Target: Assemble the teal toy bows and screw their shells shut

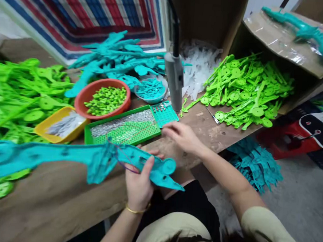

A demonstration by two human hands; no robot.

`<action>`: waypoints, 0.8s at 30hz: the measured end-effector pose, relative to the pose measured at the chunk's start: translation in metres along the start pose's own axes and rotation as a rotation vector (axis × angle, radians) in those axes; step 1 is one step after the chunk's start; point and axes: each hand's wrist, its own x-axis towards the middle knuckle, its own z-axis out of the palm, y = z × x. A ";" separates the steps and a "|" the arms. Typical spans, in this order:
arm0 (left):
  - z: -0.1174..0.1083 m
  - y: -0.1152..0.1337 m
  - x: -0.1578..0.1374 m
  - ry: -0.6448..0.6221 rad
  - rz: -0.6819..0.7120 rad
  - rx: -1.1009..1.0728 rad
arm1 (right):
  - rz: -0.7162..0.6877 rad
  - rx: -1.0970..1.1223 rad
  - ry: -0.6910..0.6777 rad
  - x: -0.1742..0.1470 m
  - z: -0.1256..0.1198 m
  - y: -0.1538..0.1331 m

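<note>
My left hand (139, 185) is closed around a long teal plastic shell (66, 158), hollow side up, with the thumb pressed on top. A thin dark purple and red cord (121, 158) hangs across the shell near that hand. My right hand (182, 137) is at the near corner of a small teal tray (164, 114) with tiny metal pieces in it. Its fingers are drawn together, and whatever is between them is hidden. Beside that tray lies a green perforated tray (122, 140) of small silvery pins or screws.
A grey electric screwdriver (174, 78) hangs on a black cable above the trays. Around them are a red bowl (81, 97) of green bits, a yellow container (58, 138), lime-green part piles (242, 89), and teal shells (113, 59). A cardboard box (286, 44) stands right.
</note>
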 end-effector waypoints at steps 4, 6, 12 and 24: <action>-0.031 0.041 0.063 -0.049 -0.091 -0.038 | 0.206 -0.365 0.066 0.072 0.021 0.017; -0.037 0.043 0.084 -0.107 -0.124 -0.035 | 0.257 -0.415 0.093 0.091 0.032 0.022; -0.046 0.020 0.105 -0.161 -0.072 -0.073 | 0.389 -0.487 0.145 0.122 0.033 0.036; -0.058 0.003 0.112 0.206 -0.113 -0.030 | -0.388 -0.273 -0.029 0.046 0.073 -0.045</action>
